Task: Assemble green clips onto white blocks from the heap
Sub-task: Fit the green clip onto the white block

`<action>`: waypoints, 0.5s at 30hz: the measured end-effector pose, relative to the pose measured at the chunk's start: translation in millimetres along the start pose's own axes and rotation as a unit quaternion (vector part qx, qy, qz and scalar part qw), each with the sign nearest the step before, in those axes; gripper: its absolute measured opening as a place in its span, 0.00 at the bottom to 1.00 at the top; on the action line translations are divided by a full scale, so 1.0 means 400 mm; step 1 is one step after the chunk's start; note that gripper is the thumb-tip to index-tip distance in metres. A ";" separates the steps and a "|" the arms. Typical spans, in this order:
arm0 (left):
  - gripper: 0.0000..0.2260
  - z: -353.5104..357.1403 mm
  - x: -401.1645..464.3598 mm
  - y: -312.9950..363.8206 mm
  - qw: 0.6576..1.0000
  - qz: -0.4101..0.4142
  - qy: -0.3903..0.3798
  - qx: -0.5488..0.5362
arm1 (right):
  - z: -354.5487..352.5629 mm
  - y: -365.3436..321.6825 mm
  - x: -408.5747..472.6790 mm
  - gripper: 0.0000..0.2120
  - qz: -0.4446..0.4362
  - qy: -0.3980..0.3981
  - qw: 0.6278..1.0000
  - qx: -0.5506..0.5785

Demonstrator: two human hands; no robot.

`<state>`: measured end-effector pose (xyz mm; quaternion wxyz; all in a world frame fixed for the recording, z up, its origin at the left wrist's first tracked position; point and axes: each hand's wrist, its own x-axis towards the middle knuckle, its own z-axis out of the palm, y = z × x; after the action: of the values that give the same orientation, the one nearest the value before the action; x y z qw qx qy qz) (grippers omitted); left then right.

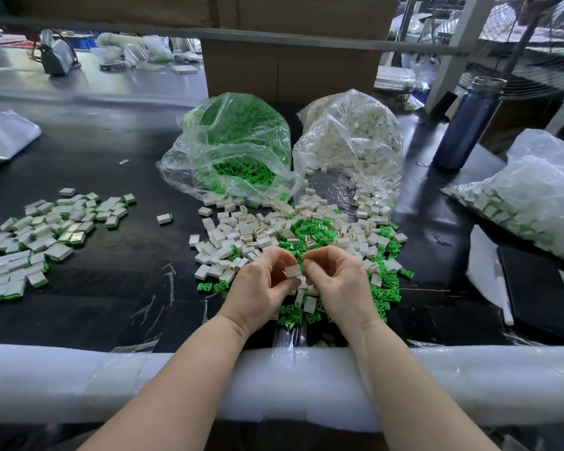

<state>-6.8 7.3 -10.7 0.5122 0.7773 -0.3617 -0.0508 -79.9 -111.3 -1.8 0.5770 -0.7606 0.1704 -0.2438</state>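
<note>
While a block (291,271) is pinched between the left hand (261,288) and right hand (336,281) at six o'clock of the heap (293,236), a crooked press could jam the hidden clip.

Dark counter (111,297) w/ white foam-padded front edge (79,379). On it: center heap of white blocks and green clips (306,232), assembled pile (36,236) at left, bag of green clips (232,138), bag of white blocks (355,138), dark blue bottle (466,125) at right.

Two hands (261,284), perhaps four plastic bags (232,148), one blue bottle (466,125).
</note>
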 end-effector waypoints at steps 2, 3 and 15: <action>0.07 -0.003 0.001 -0.004 1.000 0.012 0.018 0.011 | -0.001 0.000 -0.001 0.08 0.003 -0.006 1.000 0.012; 0.07 -0.004 0.002 -0.005 0.999 0.014 0.026 0.012 | -0.002 -0.001 -0.001 0.08 0.006 -0.010 1.000 0.022; 0.07 -0.005 0.002 -0.003 0.999 -0.014 0.022 0.023 | 0.011 0.009 0.002 0.10 0.006 -0.009 0.996 -0.084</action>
<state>-4.6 8.4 -10.7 0.5013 0.7949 -0.3403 -0.0329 -76.7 -109.4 -5.9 0.5144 -0.8073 0.1894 -0.2185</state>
